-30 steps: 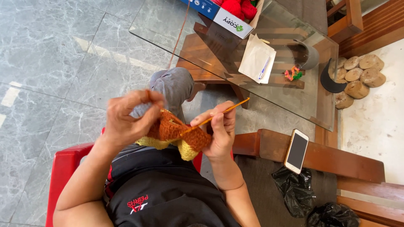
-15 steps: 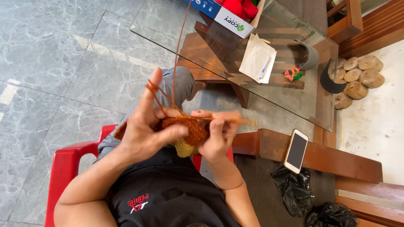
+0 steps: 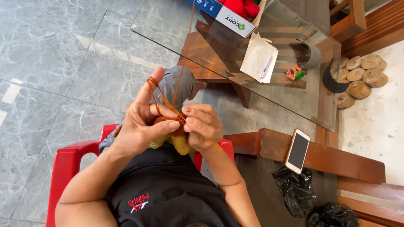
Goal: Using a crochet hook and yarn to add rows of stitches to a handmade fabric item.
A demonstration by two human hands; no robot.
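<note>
My left hand (image 3: 145, 122) and my right hand (image 3: 202, 126) meet over my lap around an orange and yellow-green knitted piece (image 3: 172, 136). The left thumb and fingers pinch its orange top, and the index finger points up with orange yarn (image 3: 152, 86) looped around it. A strand of the yarn runs up toward the box on the glass table. My right hand is closed over the piece's right side, hiding most of the orange knitting needle; only its end (image 3: 217, 147) shows by the wrist.
I sit on a red plastic chair (image 3: 69, 162) on a grey marble floor. In front stands a glass-topped table (image 3: 235, 88) with a box of red yarn (image 3: 229, 12), paper with a pen (image 3: 260, 59) and a tape roll. A phone (image 3: 297, 150) lies on a wooden armrest at right.
My right hand drew in from holding the needle out to the right and closed against the left hand. The needle, plainly visible before, is now mostly hidden. The left index finger rose with the yarn.
</note>
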